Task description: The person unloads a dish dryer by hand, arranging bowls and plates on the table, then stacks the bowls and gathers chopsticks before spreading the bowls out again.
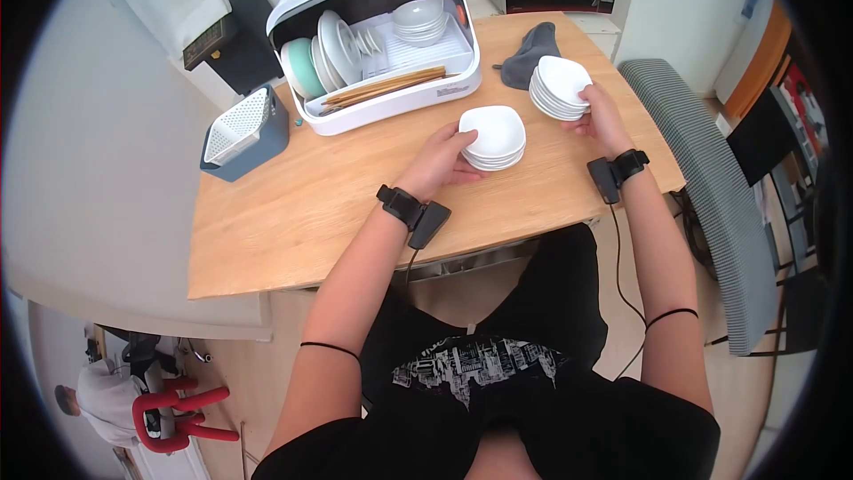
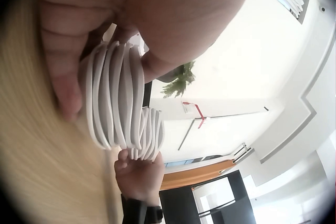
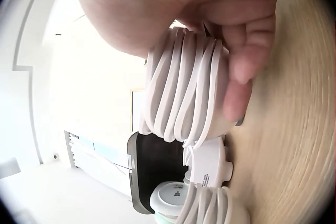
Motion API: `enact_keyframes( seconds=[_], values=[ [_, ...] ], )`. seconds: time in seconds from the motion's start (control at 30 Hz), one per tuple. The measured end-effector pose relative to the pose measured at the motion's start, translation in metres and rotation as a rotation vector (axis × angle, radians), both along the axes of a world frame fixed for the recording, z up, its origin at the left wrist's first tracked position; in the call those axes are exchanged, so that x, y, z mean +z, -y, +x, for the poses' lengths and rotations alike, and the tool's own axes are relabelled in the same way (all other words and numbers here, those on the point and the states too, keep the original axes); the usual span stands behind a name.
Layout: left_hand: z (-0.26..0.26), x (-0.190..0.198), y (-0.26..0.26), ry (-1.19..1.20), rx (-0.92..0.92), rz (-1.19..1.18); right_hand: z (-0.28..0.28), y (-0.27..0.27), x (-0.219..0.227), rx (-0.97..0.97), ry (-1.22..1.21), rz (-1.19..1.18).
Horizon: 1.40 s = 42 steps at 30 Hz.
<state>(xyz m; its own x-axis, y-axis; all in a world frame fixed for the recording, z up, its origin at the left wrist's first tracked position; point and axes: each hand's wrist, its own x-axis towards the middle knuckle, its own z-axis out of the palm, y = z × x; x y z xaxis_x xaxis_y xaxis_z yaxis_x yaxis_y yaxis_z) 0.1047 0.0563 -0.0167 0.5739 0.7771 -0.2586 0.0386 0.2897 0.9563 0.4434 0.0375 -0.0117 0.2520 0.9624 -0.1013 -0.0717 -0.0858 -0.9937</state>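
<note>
My left hand (image 1: 434, 162) grips a stack of small white square dishes (image 1: 494, 135), thumb over the top rim and fingers under the near side. In the left wrist view several rims of this left stack (image 2: 115, 100) show close together, just over the wood. My right hand (image 1: 606, 117) holds a second stack of the same white dishes (image 1: 562, 82) farther right, thumb at the upper rim and fingers beneath. This right stack (image 3: 184, 87) looks tilted in the head view. Between the two stacks lies a narrow gap.
A white dish cabinet (image 1: 391, 100) with a raised dark lid holds plates, bowls (image 1: 419, 20) and wooden chopsticks (image 1: 391, 87). Left of it stands a blue bin with a white basket (image 1: 253, 129). A grey cloth (image 1: 530, 58) lies behind the right stack. The wooden table (image 1: 293, 222) ends near my lap.
</note>
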Motion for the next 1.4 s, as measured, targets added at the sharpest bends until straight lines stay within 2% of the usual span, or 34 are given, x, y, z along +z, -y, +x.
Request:
enact_keyframes(
  seconds=[0.2,0.37,0.5,0.67,0.97,1.03,1.1,1.13,1.2,1.23,1.3,1.33,1.4],
  values=[
    [0.034,-0.008,-0.012,0.126,-0.011,-0.087,-0.010,0.015,0.041,0.024,0.049,0.066],
    [0.055,-0.009,-0.011,0.135,-0.016,-0.069,-0.033,0.025,0.057,0.173,0.145,0.028],
    [0.053,-0.016,-0.017,0.154,-0.061,-0.044,-0.053,0.027,0.055,0.183,0.204,0.032],
    [0.047,0.002,-0.007,0.152,-0.073,-0.008,-0.068,0.027,0.053,0.164,0.309,0.098],
    [0.054,-0.002,-0.014,0.193,-0.086,-0.015,-0.054,0.016,0.030,0.258,0.464,0.092],
    [0.050,0.003,-0.015,0.211,-0.079,-0.024,-0.049,0.020,0.039,0.296,0.421,0.056],
    [0.042,0.015,-0.018,0.104,-0.083,-0.073,-0.041,0.013,0.041,0.330,0.374,0.021],
    [0.033,0.021,-0.023,0.095,-0.083,-0.068,-0.033,0.005,0.032,0.222,0.334,0.079],
    [0.009,0.039,-0.040,-0.241,0.051,0.256,-0.020,-0.012,0.020,0.036,0.188,0.102],
    [-0.001,0.047,-0.049,-0.258,0.045,0.260,-0.008,-0.025,0.006,0.031,0.171,0.104],
    [-0.016,0.067,-0.070,-0.149,0.230,0.398,0.014,-0.058,-0.040,-0.148,-0.126,0.024],
    [-0.019,0.075,-0.080,-0.170,0.223,0.411,0.007,-0.062,-0.046,-0.275,-0.079,0.109],
    [-0.022,0.089,-0.097,-0.100,0.384,0.395,0.006,-0.067,-0.052,-0.207,-0.065,0.186]
  ],
)
